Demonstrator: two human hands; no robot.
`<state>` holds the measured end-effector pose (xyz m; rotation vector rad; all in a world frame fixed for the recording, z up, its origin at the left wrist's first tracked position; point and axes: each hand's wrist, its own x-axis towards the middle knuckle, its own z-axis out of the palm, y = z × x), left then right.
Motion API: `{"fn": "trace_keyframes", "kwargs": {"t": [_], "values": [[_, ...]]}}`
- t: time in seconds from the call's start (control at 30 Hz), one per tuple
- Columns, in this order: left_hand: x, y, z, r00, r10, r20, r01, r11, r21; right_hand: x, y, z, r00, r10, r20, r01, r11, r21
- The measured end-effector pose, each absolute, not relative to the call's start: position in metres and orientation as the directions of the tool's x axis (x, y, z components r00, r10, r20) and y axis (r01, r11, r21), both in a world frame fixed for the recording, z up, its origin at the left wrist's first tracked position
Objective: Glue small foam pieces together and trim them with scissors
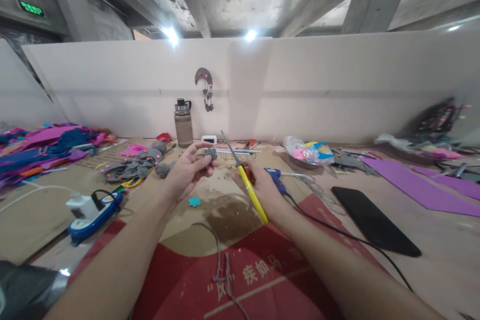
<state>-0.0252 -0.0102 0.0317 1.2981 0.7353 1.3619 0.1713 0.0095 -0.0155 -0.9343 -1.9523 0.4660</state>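
Note:
Between the thumb and fingers of my left hand [193, 170] is a small grey felt piece [212, 153], its exact shape too small to make out. My right hand [258, 182] is closed around a pair of scissors [250, 191] with yellow handles, and the metal blades point up and away from me. The blades are apart from the felt piece, to its right. Below my hands, a teal flower-shaped piece [194, 202] lies on the cardboard. Nearer to me, a grey cord [218, 252] trails over the red printed part of the cardboard [180, 280].
A blue glue gun [275, 180] with a black cable lies beside my right hand, left of a black phone [375, 220]. Grey felt pieces, a bottle [183, 125] and a blue power strip [95, 220] stand or lie left. A bowl [307, 161] holds plastic bags at right.

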Motion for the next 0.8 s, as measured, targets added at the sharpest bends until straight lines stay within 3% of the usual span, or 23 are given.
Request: {"fn": "trace_keyframes", "kwargs": {"t": [0.47,0.8], "values": [[-0.0229,-0.0054,0.0268,0.071,0.946,0.317,-0.222,-0.295,0.929,0.168,0.0041,-0.0139,-0.317,0.752,0.578,0.4,0.659,-0.637],[-0.0275,-0.0021,0.0254,0.014,0.948,0.318,-0.279,-0.302,0.912,0.1685,0.005,-0.015,-0.315,0.75,0.582,0.418,0.66,-0.624]]}}
